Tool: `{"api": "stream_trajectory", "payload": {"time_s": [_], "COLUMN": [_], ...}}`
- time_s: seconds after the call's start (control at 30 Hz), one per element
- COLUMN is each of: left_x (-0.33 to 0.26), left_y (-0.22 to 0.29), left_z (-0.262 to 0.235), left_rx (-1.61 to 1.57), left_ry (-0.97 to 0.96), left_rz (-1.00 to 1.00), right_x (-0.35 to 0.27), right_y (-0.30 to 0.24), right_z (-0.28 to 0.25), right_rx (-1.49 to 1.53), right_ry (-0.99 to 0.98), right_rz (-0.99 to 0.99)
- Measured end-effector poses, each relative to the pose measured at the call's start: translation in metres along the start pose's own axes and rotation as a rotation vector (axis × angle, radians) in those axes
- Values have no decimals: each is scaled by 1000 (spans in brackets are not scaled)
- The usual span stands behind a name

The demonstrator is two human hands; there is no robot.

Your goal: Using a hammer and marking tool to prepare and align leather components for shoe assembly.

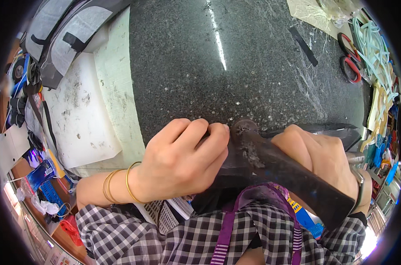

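Note:
My left hand point(187, 154), with thin gold bangles at the wrist, is closed at the near edge of a dark speckled stone slab point(178, 62). Its fingers are curled down, and what they hold is hidden beneath them. Close by on the right is a dark, worn metal hammer point(288, 174) with a round face and a broad flared end. My right hand point(319, 152) is wrapped round its handle, mostly hidden by the head. The round face is beside my left fingertips. Black material point(328, 129) lies along the slab's near edge beyond my right hand.
Red-and-black handled scissors point(351, 66) and a black strip point(303, 46) lie at the far right, beside pale green strips point(374, 55). A white sheet point(79, 110) is left of the slab. Black-and-grey pieces point(72, 42) stand far left. Beneath me is a white basket point(169, 216).

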State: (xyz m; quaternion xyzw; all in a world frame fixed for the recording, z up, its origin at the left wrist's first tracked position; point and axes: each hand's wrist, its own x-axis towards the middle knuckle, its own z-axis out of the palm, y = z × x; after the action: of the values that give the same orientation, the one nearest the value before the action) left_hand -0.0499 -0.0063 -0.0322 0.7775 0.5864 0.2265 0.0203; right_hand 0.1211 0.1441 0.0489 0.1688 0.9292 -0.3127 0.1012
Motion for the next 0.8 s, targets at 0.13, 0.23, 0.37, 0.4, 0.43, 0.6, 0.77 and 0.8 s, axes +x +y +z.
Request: {"api": "stream_trajectory", "payload": {"time_s": [0.13, 0.23, 0.37, 0.4, 0.43, 0.6, 0.77, 0.8], "left_x": [-20, -26, -14, -10, -4, 55, 58, 63], "left_y": [-11, -2, -3, -3, -4, 48, 43, 45], "left_z": [-2, 2, -7, -9, -11, 12, 23, 17], "left_rx": [-28, -130, -7, 0, -21, -344, 38, 0], "left_ry": [-1, 162, -12, -2, 48, 78, 161, 101], "left_rz": [-120, -281, -281, -265, -237, 216, 231, 180], "right_x": [27, 37, 35, 42, 51, 75, -27, -44], "right_y": [17, 1, 18, 29, 44, 103, 79, 79], "right_z": [-13, -14, 3, 1, -6, -13, 8, 18], "right_rx": [-16, -180, -218, -368, -524, -653, -79, -154], "right_ry": [-57, 93, 118, 245, 372, 517, 375, 306], "right_rz": [-171, -258, -370, -452, -527, -579, -321, -293]}}
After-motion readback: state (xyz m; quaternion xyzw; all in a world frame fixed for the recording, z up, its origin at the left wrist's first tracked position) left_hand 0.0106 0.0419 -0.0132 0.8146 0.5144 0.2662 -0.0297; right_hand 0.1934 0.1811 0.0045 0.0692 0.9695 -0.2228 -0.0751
